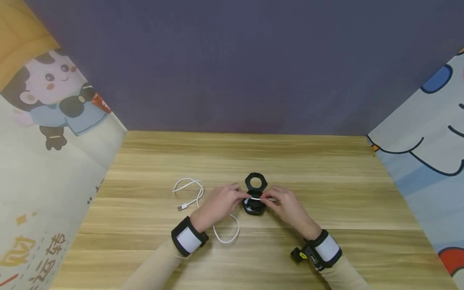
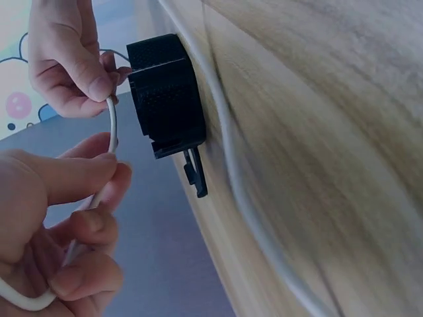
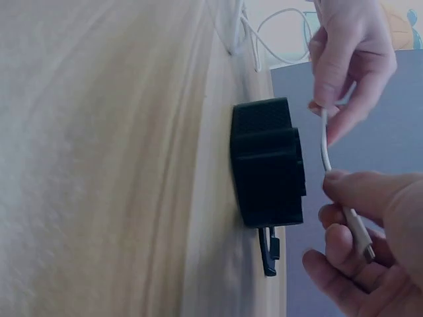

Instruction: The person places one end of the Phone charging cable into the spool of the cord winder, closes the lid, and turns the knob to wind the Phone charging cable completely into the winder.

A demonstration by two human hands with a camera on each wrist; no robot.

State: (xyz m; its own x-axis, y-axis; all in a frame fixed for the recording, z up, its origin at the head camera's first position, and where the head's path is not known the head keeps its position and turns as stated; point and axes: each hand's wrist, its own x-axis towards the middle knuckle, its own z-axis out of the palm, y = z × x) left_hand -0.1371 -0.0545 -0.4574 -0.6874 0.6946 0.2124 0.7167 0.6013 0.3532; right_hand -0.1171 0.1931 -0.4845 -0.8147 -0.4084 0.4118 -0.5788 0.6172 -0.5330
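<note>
A white USB cable (image 1: pixel 255 198) stretches between both hands, just above a black hexagonal case (image 1: pixel 254 209). The case's lid (image 1: pixel 256 174), with a round hole in it, is flipped up on the far side. My left hand (image 2: pixel 59 211) pinches the cable between thumb and fingers, and a bend of it runs through the palm. The right hand (image 3: pixel 390 218) pinches it close to its small plug (image 3: pixel 359 239), whose metal tip points away from the left hand. In both wrist views the cable stands apart from the case. The inside of the case is partly hidden in the head view.
The rest of the cable lies looped on the wooden table (image 1: pixel 308 161) to the left, with its USB-A plug (image 1: pixel 183 207) there. Another loop lies beside the left wrist. A dark wall (image 1: pixel 239 68) stands behind, and printed panels flank both sides.
</note>
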